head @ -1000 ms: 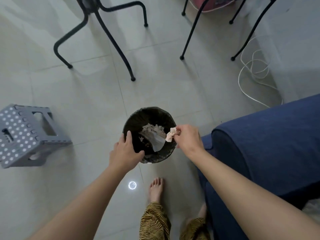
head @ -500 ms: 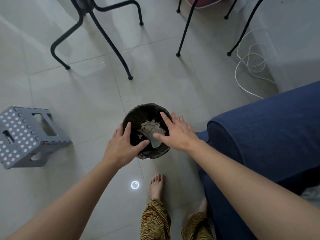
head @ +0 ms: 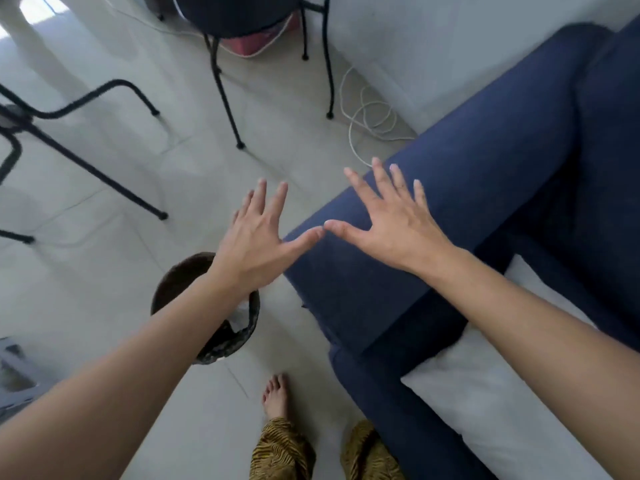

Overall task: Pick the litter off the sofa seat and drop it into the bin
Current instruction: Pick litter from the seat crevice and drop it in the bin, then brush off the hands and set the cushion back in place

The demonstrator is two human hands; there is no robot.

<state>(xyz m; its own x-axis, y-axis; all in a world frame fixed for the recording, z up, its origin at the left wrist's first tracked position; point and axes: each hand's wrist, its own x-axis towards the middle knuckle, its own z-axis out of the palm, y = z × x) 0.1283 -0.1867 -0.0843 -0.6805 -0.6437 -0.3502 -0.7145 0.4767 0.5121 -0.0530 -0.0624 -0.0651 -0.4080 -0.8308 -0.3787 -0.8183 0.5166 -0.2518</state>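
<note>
The round black bin (head: 173, 282) stands on the tiled floor at lower left, partly hidden under my left forearm; a scrap of pale litter (head: 239, 315) shows inside it. My left hand (head: 258, 242) is raised above the floor just past the bin, fingers spread, holding nothing. My right hand (head: 391, 220) hovers over the navy sofa armrest (head: 467, 188), fingers also spread and empty. The two thumbs nearly touch. The sofa seat (head: 485, 403) at lower right has a white cover; no litter shows on the visible part.
Black metal chair and table legs (head: 225, 98) stand on the floor ahead. A coiled white cable (head: 367, 123) lies by the wall. A grey step stool (head: 14, 382) is at the left edge. My bare foot (head: 275, 393) is beside the sofa base.
The crumpled scrap left my right hand and went into the bin. Both hands lifted away from the bin rim and spread open; the view swung right toward the sofa.
</note>
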